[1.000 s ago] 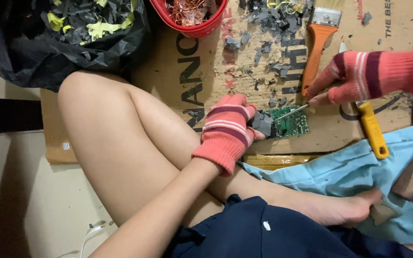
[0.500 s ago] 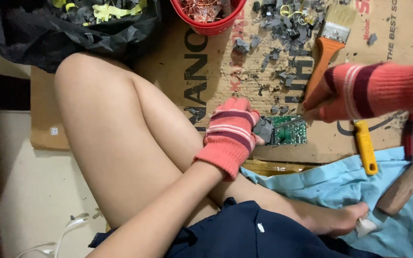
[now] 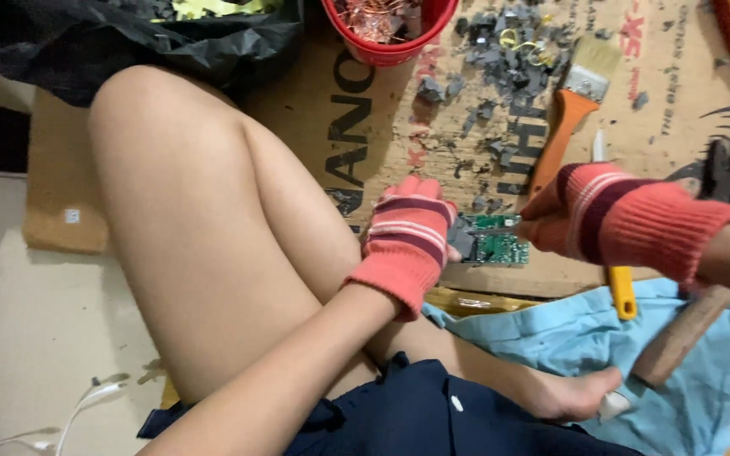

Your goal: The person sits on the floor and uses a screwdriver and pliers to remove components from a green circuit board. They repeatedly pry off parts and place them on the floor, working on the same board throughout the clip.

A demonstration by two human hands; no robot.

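Near the cardboard sheet's point(image 3: 686, 127) front edge, the gloved left hand point(image 3: 405, 241) clenched a green circuit board point(image 3: 500, 245), steadying it; the right hand's point(image 3: 589, 221) fingers gripped a thin metal tool point(image 3: 493, 229) against it.

We see a pale floor point(image 3: 19, 371) at left, flattened brown cardboard point(image 3: 365, 143) spread over it, and a dark gap along the left edge.

home floor workshop | cardboard mat point(image 3: 635, 101) | paintbrush point(image 3: 572, 110) | scrap bucket point(image 3: 390, 34)
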